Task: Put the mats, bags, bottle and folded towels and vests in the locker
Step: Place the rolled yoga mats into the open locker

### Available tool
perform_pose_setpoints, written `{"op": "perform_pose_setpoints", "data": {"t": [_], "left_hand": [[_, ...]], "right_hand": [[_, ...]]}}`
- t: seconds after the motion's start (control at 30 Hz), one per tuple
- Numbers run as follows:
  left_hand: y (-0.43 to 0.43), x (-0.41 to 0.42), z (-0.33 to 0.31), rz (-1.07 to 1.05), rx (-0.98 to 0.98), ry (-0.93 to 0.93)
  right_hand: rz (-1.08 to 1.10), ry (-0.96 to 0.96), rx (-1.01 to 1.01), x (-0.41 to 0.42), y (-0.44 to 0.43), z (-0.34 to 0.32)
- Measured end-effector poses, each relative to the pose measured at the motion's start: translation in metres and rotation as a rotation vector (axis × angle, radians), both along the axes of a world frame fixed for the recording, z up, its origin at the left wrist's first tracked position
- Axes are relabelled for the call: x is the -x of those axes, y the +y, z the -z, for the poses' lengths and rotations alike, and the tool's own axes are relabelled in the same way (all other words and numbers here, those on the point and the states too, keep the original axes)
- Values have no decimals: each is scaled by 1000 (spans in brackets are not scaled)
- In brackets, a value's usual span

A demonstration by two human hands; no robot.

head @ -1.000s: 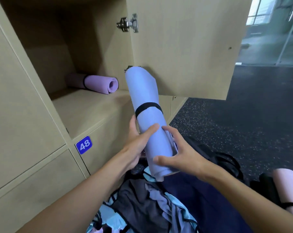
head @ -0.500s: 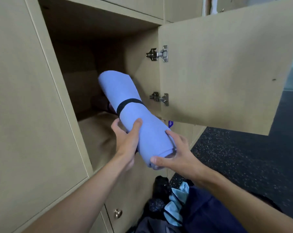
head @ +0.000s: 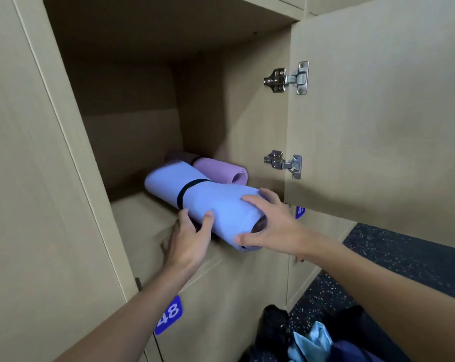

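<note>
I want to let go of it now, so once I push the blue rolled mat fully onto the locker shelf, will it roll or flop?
The blue mat is a cylinder, so it may roll, though the purple mat behind should stop it. Its black strap probably keeps it from unrolling. It spans both hands' grip without sagging, so it looks fairly stiff.

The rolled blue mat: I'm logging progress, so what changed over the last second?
The rolled blue mat with a black strap went from held upright in front of the door to lying with its far end on the locker shelf, beside the rolled purple mat. The left hand and right hand kept hold of its near end. The purple mat and open door stayed put.
</note>
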State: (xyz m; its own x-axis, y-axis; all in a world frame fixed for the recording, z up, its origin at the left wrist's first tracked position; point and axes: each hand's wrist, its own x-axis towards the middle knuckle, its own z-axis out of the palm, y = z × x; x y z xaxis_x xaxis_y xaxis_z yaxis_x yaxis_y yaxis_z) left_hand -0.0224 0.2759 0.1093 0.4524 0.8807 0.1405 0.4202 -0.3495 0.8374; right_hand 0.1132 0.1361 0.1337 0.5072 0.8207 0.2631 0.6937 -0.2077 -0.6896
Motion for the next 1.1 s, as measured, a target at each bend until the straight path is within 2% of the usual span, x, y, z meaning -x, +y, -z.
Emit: {"op": "perform_pose_setpoints", "data": {"t": [0.1,0.2,0.3,0.43,0.57,0.77,0.9,1.1], "left_hand": [[2,-2,0,41,-78,113],[6,-2,3,71,-238,240],[6,-1,5,166,-351,404],[7,0,12,219,-512,523],[9,-2,15,200,-529,494],[10,-1,16,188,-507,452],[11,0,17,178,-515,428],[11,-1,18,178,-508,423]], "right_hand": [[6,-30,-10,-17,27,1],[4,-87,8,-31,56,1],[36,-207,103,-42,73,-3],[36,-338,172,-55,87,-4],[31,-338,144,-54,113,0],[29,-471,131,-63,127,4],[25,-388,61,-65,141,5],[-17,-387,-2,-69,163,8]]}}
